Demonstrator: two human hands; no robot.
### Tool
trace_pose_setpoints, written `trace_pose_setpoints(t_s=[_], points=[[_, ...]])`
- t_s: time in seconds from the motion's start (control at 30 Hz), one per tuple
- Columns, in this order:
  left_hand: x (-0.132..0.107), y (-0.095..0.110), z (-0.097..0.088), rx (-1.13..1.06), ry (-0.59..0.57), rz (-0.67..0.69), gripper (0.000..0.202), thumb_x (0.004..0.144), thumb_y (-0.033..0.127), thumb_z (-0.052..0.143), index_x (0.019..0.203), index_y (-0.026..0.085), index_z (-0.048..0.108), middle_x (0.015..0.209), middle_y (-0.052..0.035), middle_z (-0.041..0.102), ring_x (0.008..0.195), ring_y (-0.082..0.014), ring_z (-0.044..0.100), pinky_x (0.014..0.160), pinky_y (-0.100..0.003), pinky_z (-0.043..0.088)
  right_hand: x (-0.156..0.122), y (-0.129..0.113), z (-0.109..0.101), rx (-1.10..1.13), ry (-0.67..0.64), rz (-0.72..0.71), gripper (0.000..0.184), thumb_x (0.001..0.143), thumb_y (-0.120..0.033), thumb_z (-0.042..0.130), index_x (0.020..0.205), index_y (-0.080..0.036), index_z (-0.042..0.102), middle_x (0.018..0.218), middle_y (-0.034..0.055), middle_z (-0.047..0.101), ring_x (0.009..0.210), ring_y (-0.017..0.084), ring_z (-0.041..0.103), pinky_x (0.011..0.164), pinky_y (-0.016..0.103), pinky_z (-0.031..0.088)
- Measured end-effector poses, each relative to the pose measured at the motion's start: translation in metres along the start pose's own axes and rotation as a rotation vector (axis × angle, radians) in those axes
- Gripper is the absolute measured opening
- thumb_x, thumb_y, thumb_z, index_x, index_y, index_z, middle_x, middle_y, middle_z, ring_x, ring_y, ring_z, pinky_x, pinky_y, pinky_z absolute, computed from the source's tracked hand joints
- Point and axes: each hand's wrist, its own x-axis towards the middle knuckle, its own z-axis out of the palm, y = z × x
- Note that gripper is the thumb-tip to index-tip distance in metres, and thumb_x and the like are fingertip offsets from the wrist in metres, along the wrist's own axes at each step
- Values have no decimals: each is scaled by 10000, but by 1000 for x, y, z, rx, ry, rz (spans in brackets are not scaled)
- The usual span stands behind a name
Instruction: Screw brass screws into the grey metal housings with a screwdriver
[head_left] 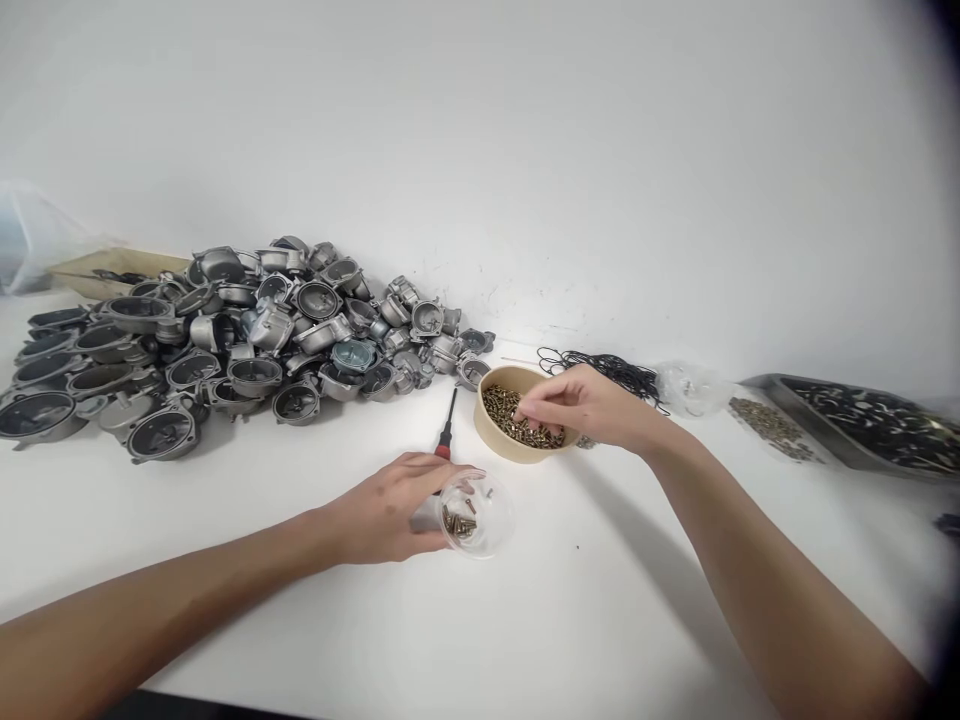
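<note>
My left hand (397, 508) is wrapped round a clear plastic cup (491, 515), tilted so its mouth faces right. Inside the cup lie several brass-coloured screws (459, 522). Over a round tan bowl (517, 448), my right hand (577, 405) has its thumb and fingers pinched together. The bowl is filled with many small brass-coloured screws (506, 408), and the fingertips are just above or among them. Whatever the pinch holds is too small to make out. A screwdriver (445, 440) with a red and black handle lies behind the cup, partly hidden by my left hand.
A large heap of round grey metal housings (255, 330) covers the left side. To the right are black rubber rings (611, 375), a clear plastic bag (690, 388), a pile of small metal parts (772, 425) and a dark tray (847, 445) of parts. A white wall (480, 150) stands behind.
</note>
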Motion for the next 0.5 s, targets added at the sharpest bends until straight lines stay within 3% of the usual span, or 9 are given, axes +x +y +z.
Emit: trace_pose_setpoints(t_s=[0.1,0.2,0.27,0.4,0.5], points=[[-2,-1,0,10,11,5,592,930,358,707,1450,268,438,1354,-47,664,1260,-236,609,1204,-409,367,11,19,0,-165,209,59,359,894,-508,633,835,-188,784,722,51,700,608,144,577,541,286,425],[-3,-1,1,18,9,3,605,925,349,709,1456,264,433,1358,-49,660,1273,-238,600,1209,-408,365,20,31,3,-311,275,71,263,883,-424,637,866,-209,788,785,46,734,670,165,627,624,310,466],[-2,-2,1,19,1,-5,604,925,356,703,1458,265,433,1355,-54,660,1276,-242,599,1209,-413,366,20,31,3,-353,231,54,235,878,-402,636,870,-220,785,776,32,737,661,160,630,637,310,470],[-1,-1,1,12,-5,-10,598,926,385,698,1452,261,441,1353,-59,664,1268,-249,606,1211,-427,368,3,12,-4,-345,-69,14,184,855,-377,656,810,-256,787,763,5,742,647,156,642,600,290,477],[-1,-1,0,11,-12,-13,599,928,382,696,1455,262,437,1363,-57,658,1288,-250,592,1211,-428,369,-21,-9,-6,-500,-44,-38,178,854,-316,649,755,-283,793,742,-5,740,618,162,630,573,303,453]])
